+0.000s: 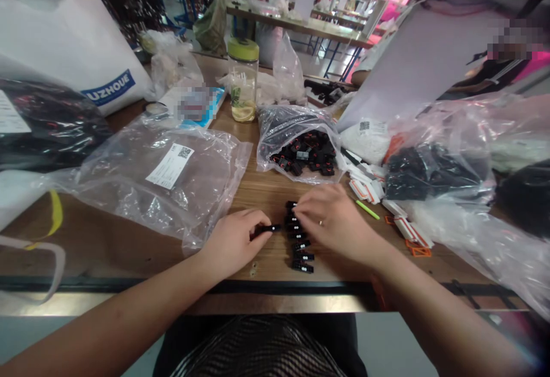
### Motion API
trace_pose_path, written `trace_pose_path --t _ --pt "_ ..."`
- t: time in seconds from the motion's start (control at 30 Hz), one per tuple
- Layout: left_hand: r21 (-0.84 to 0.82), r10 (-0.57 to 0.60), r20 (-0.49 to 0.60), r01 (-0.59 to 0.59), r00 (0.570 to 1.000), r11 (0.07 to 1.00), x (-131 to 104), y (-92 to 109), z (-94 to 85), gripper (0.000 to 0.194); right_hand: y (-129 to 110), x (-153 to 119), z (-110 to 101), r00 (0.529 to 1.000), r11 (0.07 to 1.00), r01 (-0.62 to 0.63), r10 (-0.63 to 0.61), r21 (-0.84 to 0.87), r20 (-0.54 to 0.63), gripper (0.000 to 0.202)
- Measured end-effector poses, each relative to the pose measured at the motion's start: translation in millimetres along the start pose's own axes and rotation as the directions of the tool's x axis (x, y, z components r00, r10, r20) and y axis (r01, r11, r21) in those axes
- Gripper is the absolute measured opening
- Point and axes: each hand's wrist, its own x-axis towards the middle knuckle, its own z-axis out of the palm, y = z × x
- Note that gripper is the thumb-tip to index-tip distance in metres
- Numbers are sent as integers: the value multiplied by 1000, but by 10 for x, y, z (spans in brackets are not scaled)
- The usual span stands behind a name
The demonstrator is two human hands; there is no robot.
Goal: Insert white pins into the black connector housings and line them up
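Observation:
My left hand (238, 238) pinches a small black plastic connector (271, 228) with white dots, held just left of a row of similar pieces. The row of black connectors (299, 236) runs toward me on the wooden table (266, 196). My right hand (329, 216) is at the far end of that row, its fingers curled together on a black connector (291, 205) there; the fingertips partly cover it. Beyond my hands lies an open clear bag (279, 119) full of loose black connectors (307, 153) with orange parts.
A flat clear bag with a label (172, 162) lies left. Behind stands a bottle with a green lid (243, 79). To the right are a bright green stick (367, 209), white and orange strips (412, 231) and a bag of black parts (438, 173). Another person (494, 76) is at the far right.

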Motion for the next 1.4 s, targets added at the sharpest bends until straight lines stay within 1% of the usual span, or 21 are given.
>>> trace_pose_path --t 0.03,0.07,0.13,0.17,0.2,0.27,0.37,0.43,0.5,0.53,0.57,0.63,0.7,0.77,0.8,0.87,0.97,1.1,1.17,1.27,1.4 --pt "4 7 1 -7 1000 1000 -2 -7 6 6 130 -49 -56 996 996 -86 86 -13 1 24" --pt "9 14 0 -14 1000 1000 -3 -15 12 6 266 -106 -104 985 986 -167 168 -24 33 23" --pt "17 26 -4 -26 1000 1000 -4 -29 24 6 514 -229 -164 933 944 -327 330 -50 145 23" --pt "21 28 -5 -28 1000 999 -4 -35 28 6 611 -288 -172 910 931 -361 363 -51 201 22" --pt "25 28 -5 -28 1000 999 -4 -39 31 6 683 -339 -169 897 926 -375 375 -44 234 21" --pt "34 20 -2 -20 1000 999 -3 -44 33 7 757 -413 -134 902 934 -356 350 -25 253 19" --pt "40 11 4 -11 1000 999 2 -43 28 6 766 -449 -72 938 961 -268 276 -63 209 20" --pt "42 5 12 -5 1000 999 9 -38 24 6 768 -447 -55 959 978 -179 197 -106 205 22" --pt "40 -2 20 1 1000 999 14 -29 18 6 787 -448 -62 969 989 -107 126 -101 210 24" --pt "37 -4 23 3 1000 999 16 -24 14 6 799 -453 -71 971 992 -96 110 -77 212 24" --pt "32 -5 26 4 1000 999 17 -18 11 5 809 -461 -83 971 993 -108 115 -45 211 24" --pt "25 -4 26 4 1000 1000 17 -8 4 5 811 -479 -104 961 981 -196 189 13 203 23" --pt "23 -6 27 5 1000 1000 15 -1 -1 4 782 -492 -117 929 944 -327 313 38 197 23" --pt "20 -6 28 5 1000 1000 14 1 -2 4 732 -494 -119 884 896 -443 432 28 180 24" --pt "18 -4 28 3 1000 1000 13 1 -1 5 706 -491 -118 865 877 -480 470 22 177 24" --pt "18 0 27 -1 1000 1000 11 -1 1 5 666 -482 -112 848 862 -506 495 15 188 23" --pt "21 0 22 -1 1000 1000 9 2 0 5 654 -465 -100 868 888 -459 451 -11 205 21" --pt "20 -5 24 4 1000 1000 13 4 -6 4 693 -450 -89 943 956 -268 286 -121 171 22" --pt "22 -5 26 4 1000 1000 17 1 -5 5 714 -453 -96 963 970 -193 216 -149 160 23" --pt "31 -2 21 1 1000 1000 20 -3 3 5 735 -478 -124 971 976 -171 190 -135 144 24" --pt "30 9 18 -9 1000 999 17 -4 14 4 741 -526 -139 964 969 -226 237 -97 119 24"
